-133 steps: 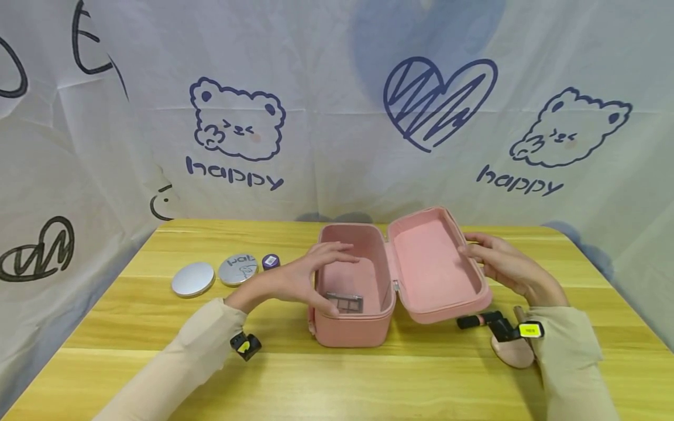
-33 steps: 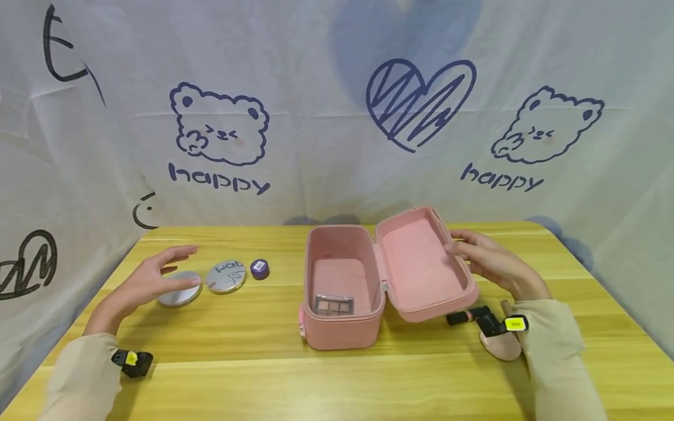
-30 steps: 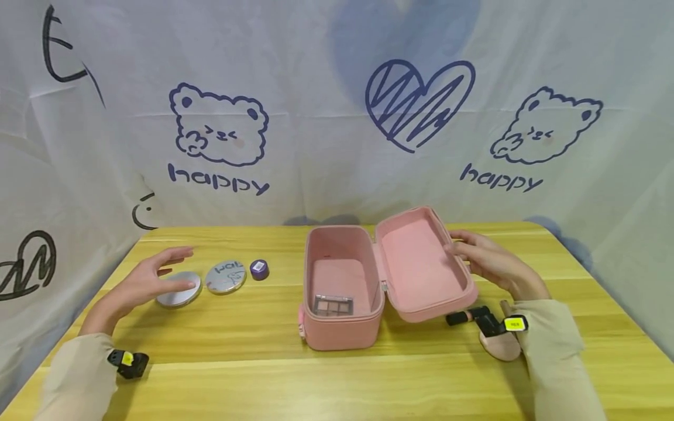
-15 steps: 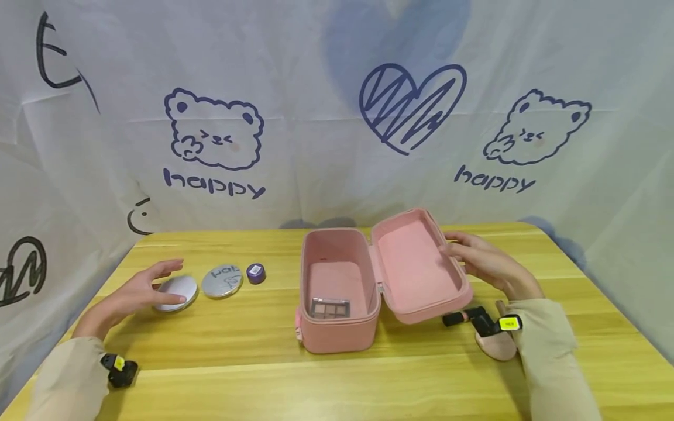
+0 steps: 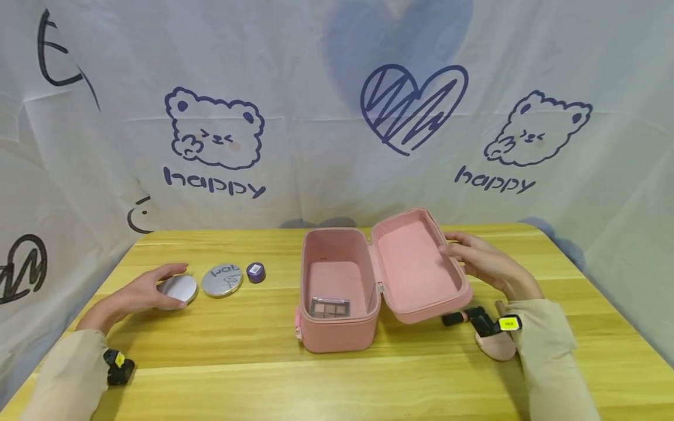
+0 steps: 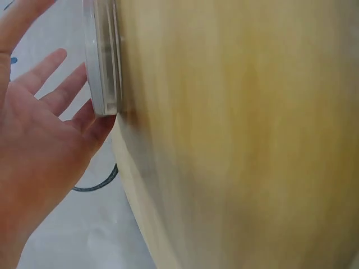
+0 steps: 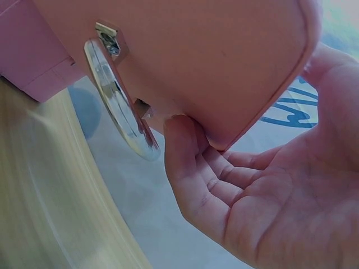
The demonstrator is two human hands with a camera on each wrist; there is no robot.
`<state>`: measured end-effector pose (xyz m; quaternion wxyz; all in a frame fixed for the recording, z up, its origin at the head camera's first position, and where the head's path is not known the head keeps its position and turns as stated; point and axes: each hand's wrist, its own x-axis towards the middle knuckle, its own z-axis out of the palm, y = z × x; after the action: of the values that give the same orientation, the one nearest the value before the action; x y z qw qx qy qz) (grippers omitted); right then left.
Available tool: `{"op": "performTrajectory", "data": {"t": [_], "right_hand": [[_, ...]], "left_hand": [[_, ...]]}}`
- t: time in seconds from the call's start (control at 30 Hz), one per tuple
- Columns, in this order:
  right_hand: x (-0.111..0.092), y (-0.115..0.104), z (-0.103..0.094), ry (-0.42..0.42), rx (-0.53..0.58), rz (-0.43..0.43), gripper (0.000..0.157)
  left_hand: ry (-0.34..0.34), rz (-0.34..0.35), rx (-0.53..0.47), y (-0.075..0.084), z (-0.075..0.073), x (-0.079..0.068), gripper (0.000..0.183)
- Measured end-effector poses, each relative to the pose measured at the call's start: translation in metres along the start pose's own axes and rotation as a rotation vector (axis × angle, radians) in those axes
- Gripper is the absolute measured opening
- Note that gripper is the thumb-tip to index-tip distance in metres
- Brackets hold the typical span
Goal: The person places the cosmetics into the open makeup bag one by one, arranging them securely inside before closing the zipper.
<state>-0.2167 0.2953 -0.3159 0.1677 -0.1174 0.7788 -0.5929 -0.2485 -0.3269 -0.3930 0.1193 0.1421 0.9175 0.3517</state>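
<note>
At the left of the head view, my left hand (image 5: pixel 144 292) spans a round silver compact (image 5: pixel 179 290), thumb on the near edge and fingers on the far edge. The left wrist view shows the compact (image 6: pixel 104 61) edge-on, low at the table, with fingertips against its rim. My right hand (image 5: pixel 492 266) grips the outer edge of the pink cosmetic case's lid (image 5: pixel 418 263), keeping it swung out to the right. The right wrist view shows the lid's underside with a shiny metal handle (image 7: pixel 115 95). Inside the case (image 5: pixel 339 336) lies an eyeshadow palette (image 5: pixel 329 308).
A second round silver tin (image 5: pixel 222 280) with a drawing and a small purple-lidded jar (image 5: pixel 255 272) stand between the left hand and the case. By the right wrist lie a dark tube (image 5: pixel 454 318) and a beige rounded item (image 5: pixel 496 346), partly hidden by the wrist camera.
My left hand has gone from over the case to the far left, then lowered and closed its fingers round the compact. My right hand keeps holding the lid.
</note>
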Motion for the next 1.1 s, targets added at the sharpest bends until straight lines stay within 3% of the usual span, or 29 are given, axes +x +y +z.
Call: {"op": "performTrajectory", "data": {"t": [0.37,0.73,1.1], "right_hand": [[0.000,-0.003,0.003,0.006,0.006,0.005,0.071],[-0.001,-0.001,0.002,0.009,0.018,-0.005,0.069],[-0.001,0.001,0.003,0.009,0.030,-0.008,0.069]], "left_hand": [[-0.001,0.020,0.002,-0.005,-0.005,-0.007,0.095],[0.020,0.030,0.090,-0.001,0.003,-0.004,0.092],[0.088,0.007,0.112,-0.002,0.004,-0.007,0.091]]}}
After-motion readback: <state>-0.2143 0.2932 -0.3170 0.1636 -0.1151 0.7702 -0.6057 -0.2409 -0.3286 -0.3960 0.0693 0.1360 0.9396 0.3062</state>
